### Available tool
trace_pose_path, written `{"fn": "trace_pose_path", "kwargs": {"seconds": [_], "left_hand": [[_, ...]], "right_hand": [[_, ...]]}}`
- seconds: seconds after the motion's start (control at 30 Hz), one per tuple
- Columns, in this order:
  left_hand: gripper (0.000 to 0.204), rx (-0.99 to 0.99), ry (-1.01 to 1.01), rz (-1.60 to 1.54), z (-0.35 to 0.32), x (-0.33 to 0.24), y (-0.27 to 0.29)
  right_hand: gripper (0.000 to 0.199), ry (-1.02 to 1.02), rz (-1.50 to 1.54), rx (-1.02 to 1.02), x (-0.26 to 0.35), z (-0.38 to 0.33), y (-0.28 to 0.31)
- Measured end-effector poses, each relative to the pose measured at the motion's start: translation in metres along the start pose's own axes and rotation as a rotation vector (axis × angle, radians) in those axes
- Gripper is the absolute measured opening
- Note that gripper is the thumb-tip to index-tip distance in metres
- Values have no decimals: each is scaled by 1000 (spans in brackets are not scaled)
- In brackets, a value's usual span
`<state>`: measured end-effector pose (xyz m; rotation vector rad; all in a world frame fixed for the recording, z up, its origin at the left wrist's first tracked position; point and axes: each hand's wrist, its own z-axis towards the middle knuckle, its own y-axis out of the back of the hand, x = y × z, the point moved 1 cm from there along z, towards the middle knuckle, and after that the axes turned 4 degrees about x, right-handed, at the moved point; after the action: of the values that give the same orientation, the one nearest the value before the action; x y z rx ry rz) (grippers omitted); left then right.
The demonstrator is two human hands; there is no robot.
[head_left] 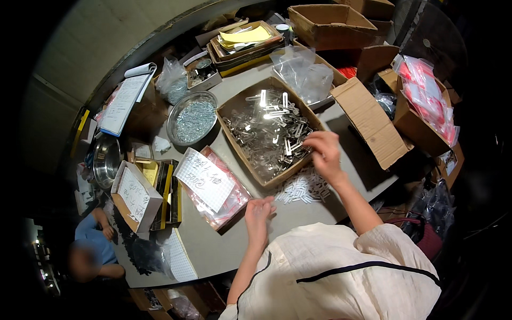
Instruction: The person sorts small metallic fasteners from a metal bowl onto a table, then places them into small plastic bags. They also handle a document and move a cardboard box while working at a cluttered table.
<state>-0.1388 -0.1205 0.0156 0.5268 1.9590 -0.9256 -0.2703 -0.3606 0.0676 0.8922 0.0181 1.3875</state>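
Observation:
A shallow cardboard box [230,140] in the middle of the table holds a heap of shiny, slotted flat metal pieces [266,125]. My right hand [325,156] is over its right edge, fingers bent inward at the pieces; whatever they pinch is too small to make out. Below the box, a pile of similar small metal pieces [303,188] lies loose on the tabletop. My left hand [258,217] is just left of that pile, beside a box of red-edged plastic bags [226,205]. Its fingers are curled together, and anything in them is hidden.
Behind the left side stands a metal bowl [193,118] of small silvery parts. An empty-looking steel bowl [108,160] and a white carton [137,200] are farther left. An open cardboard carton [373,122] stands at the right. Another person [96,240] leans at the table's left end.

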Motion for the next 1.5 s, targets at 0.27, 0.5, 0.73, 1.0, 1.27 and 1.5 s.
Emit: {"fn": "trace_pose_path", "kwargs": {"seconds": [0.27, 0.5, 0.73, 1.0, 1.27, 1.5], "left_hand": [[19, -84, 15, 99, 50, 9, -14], [25, -103, -189, 118, 90, -2, -16], [25, -105, -220, 260, 81, -18, -7], [28, -410, -526, 1372, 3, -27, 36], [37, -542, -478, 1544, -16, -25, 100], [31, -507, -620, 1593, -59, -32, 164]], "right_hand": [[58, -546, 226, 262, -105, -45, -15], [66, -486, 269, 623, -129, -20, -19], [57, -101, 173, 603, -142, -67, -6], [59, -72, 36, 369, -86, -112, -19], [61, -145, -141, 350, -44, -113, -48], [62, -122, -94, 362, -26, -119, -61]]}}
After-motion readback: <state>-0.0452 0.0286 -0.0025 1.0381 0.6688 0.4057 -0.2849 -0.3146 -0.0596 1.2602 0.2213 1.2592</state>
